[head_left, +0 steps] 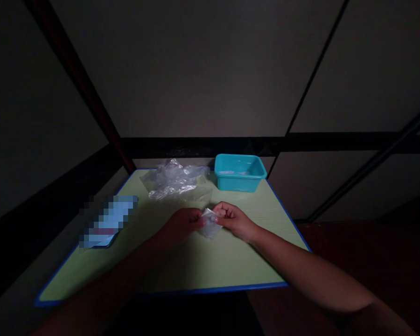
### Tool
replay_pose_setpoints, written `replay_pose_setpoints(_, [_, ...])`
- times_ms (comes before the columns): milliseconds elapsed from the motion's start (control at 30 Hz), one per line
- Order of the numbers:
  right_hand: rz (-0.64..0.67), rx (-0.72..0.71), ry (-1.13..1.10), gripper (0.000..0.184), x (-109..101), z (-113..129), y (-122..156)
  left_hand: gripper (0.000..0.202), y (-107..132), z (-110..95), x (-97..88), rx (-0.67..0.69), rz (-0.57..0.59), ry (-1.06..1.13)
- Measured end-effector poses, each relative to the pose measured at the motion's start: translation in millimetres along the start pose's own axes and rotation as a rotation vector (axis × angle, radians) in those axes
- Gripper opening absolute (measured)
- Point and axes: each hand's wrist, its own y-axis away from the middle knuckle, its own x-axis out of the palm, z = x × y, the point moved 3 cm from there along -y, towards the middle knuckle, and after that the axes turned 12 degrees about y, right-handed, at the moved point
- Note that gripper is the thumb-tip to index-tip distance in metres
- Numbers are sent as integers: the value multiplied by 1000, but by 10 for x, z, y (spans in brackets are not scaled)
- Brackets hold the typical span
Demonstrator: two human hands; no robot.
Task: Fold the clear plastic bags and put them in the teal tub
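Note:
Between my two hands, over the middle of the table, is a small clear plastic bag [210,228]. My left hand [187,221] pinches its left side with thumb and fingers. On the other side, my right hand [233,220] grips the bag's right edge, thumb toward me and fingers curled behind. The bag hangs down a little below the fingers; I cannot make out whether anything is inside. Just beyond my hands lies a crumpled heap of clear plastic [177,179]. Behind my right hand stands a turquoise plastic basket [238,183] with some whitish pieces in its bottom.
The pale green table [196,270] has a blue edge. On its left side lies a flat device [110,221] with a lit, blurred-out screen, probably a phone. Dark panelled walls [203,70] rise behind and to the left. A reddish floor [353,252] shows at right.

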Motion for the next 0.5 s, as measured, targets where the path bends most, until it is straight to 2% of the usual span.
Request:
replay_pose_setpoints(133, [18, 75, -112, 49, -3, -22, -40, 27, -39, 97, -17, 22, -4, -54])
replay_pose_setpoints(200, [2, 82, -91, 46, -17, -34, -59, 24, -54, 150, -54, 107, -79, -111])
replay_pose_setpoints(267, [-49, 72, -65, 44, -44, -39, -73, 17, -59, 175, -91, 265, -189, -115])
replay_pose_setpoints(333, [-113, 60, -48, 45, -75, -33, -76, 16, -58, 193, -100, 326, -266, -71])
replay_pose_setpoints(400, [-163, 55, -37, 46, -96, -15, -70, 16, -57, 194, -62, 264, -265, 5])
replay_pose_setpoints(500, [-202, 55, -15, 48, -99, 18, -58, 22, -43, 171, 55, 66, -170, 201])
